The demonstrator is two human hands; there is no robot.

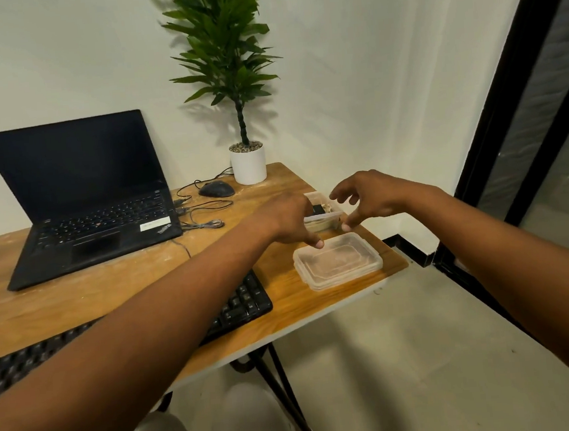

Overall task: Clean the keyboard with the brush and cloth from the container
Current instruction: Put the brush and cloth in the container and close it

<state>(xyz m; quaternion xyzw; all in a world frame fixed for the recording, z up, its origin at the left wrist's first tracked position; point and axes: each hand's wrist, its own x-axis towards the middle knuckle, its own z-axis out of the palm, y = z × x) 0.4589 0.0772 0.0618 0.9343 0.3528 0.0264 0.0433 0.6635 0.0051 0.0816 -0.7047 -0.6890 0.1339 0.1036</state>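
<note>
One wooden table (118, 298) carrying, in descending size: one open black laptop (82, 195) at the far left, screen dark; one black keyboard (246, 301) along the near edge, largely covered by the left forearm; one potted plant (247, 163) in a white pot at the far corner; two clear plastic pieces near the right edge; one dark mouse (216, 189) with its cable, between laptop and pot

Of the two plastic pieces, the nearer is one shallow lid (338, 260), lying flat on the table just right of the keyboard's end, with nothing in it. Just behind it stands one open container (325, 223), partly hidden by the hands; inside show a pale crumpled cloth (327, 207), a dark object whose identity cannot be told, and a thin pale strip across the opening, perhaps the brush handle, though this cannot be confirmed

Two hands reach to the container. Left hand (290, 220) lies over its left side, fingers loosely curled downward, one fingertip at the lid's far edge; whether it grips anything cannot be told. Right hand (371, 197) hovers over the container's right side, fingers spread and bent, holding nothing
</note>
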